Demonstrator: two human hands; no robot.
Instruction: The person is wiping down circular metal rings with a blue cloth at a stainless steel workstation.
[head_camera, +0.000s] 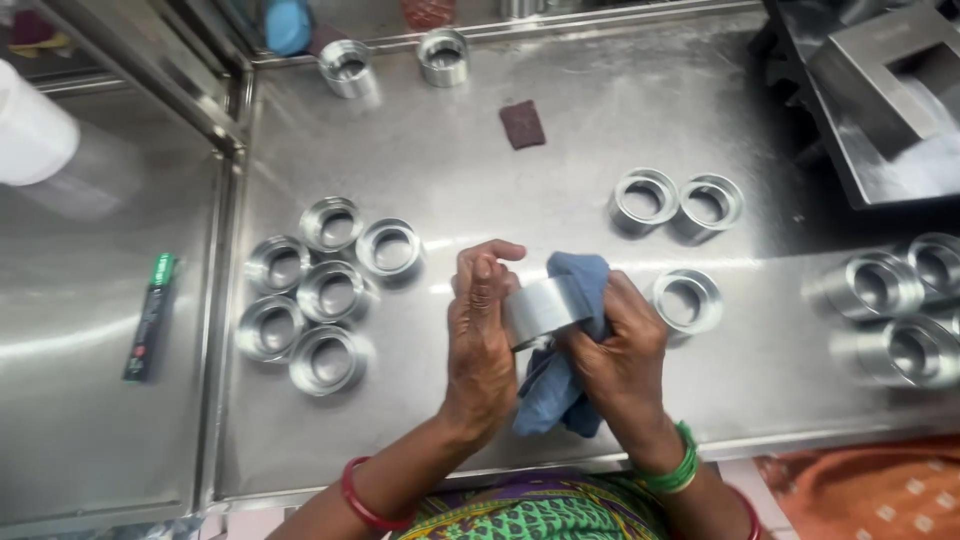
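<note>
A stainless-steel bench (600, 130) fills the view from above, its surface scattered with machined metal rings. At its near edge a person holds one shiny metal ring (545, 310) above the bench, between both hands: the left hand (480, 340) is closed around the ring's left side, fingers curled over its top, while the right hand (620, 350) grips a blue cloth (560, 385) bunched against the ring's right side and hanging below it.

Wiping well here looks to call for a firm left-hand hold while the ring is turned bit by bit, so that the cloth reaches the whole outer wall and the bore, with fingertips kept off parts already cleaned.

By count: six rings clustered at left (325, 290), two side by side at centre (678, 203), one alone beside the right hand (688, 298), two by the far edge (395, 60), and at least three at the right edge (890, 310), partly cut off. One small dark pad (522, 124) lies mid-bench; one green-capped marker (150, 315) lies on the adjoining surface to the left.
</note>
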